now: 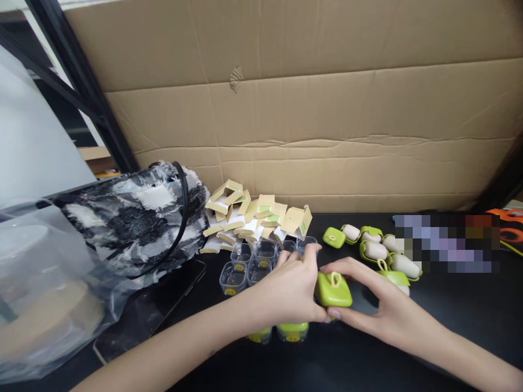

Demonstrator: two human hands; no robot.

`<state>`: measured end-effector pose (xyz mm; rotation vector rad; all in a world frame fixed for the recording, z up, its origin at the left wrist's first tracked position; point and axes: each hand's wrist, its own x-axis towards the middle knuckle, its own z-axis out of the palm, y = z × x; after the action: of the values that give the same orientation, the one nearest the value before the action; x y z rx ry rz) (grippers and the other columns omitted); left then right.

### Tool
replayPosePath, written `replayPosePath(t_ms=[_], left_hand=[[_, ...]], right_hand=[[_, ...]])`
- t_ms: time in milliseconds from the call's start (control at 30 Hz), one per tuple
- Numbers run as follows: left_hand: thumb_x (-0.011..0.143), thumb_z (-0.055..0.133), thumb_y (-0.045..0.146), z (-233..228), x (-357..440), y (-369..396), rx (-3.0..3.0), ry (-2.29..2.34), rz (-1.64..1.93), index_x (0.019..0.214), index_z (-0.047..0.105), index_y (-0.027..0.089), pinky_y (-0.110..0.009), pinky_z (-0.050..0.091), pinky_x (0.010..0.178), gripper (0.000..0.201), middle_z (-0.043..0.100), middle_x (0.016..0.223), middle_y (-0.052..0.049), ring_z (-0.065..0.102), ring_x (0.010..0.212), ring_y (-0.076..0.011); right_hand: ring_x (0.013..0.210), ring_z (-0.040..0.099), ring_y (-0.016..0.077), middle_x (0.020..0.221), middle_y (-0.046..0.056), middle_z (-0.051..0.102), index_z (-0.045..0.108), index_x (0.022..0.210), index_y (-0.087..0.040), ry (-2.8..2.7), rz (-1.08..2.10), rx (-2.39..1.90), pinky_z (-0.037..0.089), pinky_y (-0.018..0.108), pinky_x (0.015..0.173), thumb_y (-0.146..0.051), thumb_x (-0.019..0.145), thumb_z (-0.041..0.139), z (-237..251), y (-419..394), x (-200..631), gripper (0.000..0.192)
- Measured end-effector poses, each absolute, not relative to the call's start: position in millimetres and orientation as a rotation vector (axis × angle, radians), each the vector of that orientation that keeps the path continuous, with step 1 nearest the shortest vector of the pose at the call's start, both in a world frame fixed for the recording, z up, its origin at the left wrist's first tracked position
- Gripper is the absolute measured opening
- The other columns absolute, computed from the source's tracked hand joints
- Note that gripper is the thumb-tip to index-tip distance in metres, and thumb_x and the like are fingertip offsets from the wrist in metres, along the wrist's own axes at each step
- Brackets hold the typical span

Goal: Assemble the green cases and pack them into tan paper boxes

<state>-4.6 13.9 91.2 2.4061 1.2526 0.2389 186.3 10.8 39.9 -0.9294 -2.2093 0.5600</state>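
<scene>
A small lime-green case (334, 289) with a pale loop on top is held between my two hands above the black table. My right hand (371, 299) pinches it from the right, thumb at the lower edge and fingers at the back. My left hand (292, 283) grips its left side, with the thumb below and a finger raised behind; part of its hold is hidden. Beyond my left hand stand several clear square cups (232, 278) with yellow stickers. Nearer me, clear cups with green contents (292, 330) are partly covered by my left forearm.
Folded tan card pieces (265, 204) lie heaped at the back. More green cases with whitish inserts (375, 251) lie to the right, near orange-handled scissors (510, 226). On the left are a black-and-white fluffy bag (139, 218), a dark phone (163, 305) and a plastic bag (61, 305). Cardboard (306, 109) stands behind.
</scene>
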Motion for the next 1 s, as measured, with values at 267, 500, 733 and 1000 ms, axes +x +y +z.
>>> replayPosePath(t_ms=[267, 500, 733, 1000], left_hand=[[0.065, 0.072, 0.03, 90, -7, 14, 2.433, 1.198, 0.196, 0.135, 0.031, 0.007, -0.044, 0.044, 0.087, 0.084, 0.057, 0.12, -0.02, 0.053, 0.109, -0.0371], [0.064, 0.071, 0.04, 110, -20, 12, 2.389, 1.111, 0.215, 0.144, 0.022, 0.019, -0.044, 0.044, 0.092, 0.096, 0.057, 0.126, -0.014, 0.048, 0.12, -0.0353], [0.087, 0.045, 0.015, 138, -46, 35, 2.737, 1.206, 0.177, 0.102, 0.062, 0.019, -0.032, 0.044, 0.087, 0.023, 0.066, 0.1, -0.004, 0.058, 0.097, -0.0195], [0.067, 0.076, 0.031, 127, -52, 42, 2.767, 1.305, -0.139, 0.09, 0.07, 0.019, -0.04, 0.042, 0.089, 0.027, 0.062, 0.097, -0.007, 0.05, 0.104, -0.0286]], right_hand=[[0.106, 0.062, 0.026, 0.115, 0.006, 0.065, 0.055, 0.117, -0.025, -2.295, 0.556, -0.985, 0.052, 0.04, 0.09, -0.034, 0.081, 0.066, 38, 13, 188, 0.039], [0.103, 0.063, 0.0261, 0.11, 0.006, 0.066, 0.057, 0.111, -0.024, -2.384, 0.54, -0.97, 0.053, 0.037, 0.089, -0.029, 0.077, 0.068, 46, 12, 190, 0.036], [0.094, 0.064, 0.0227, 0.102, 0.004, 0.065, 0.057, 0.104, -0.023, -2.372, 0.618, -0.982, 0.054, 0.034, 0.082, -0.025, 0.074, 0.07, 43, 12, 187, 0.032], [0.101, 0.063, 0.0257, 0.114, 0.006, 0.064, 0.052, 0.124, -0.024, -2.393, 0.632, -0.988, 0.054, 0.036, 0.087, -0.033, 0.071, 0.075, 47, 0, 185, 0.059]])
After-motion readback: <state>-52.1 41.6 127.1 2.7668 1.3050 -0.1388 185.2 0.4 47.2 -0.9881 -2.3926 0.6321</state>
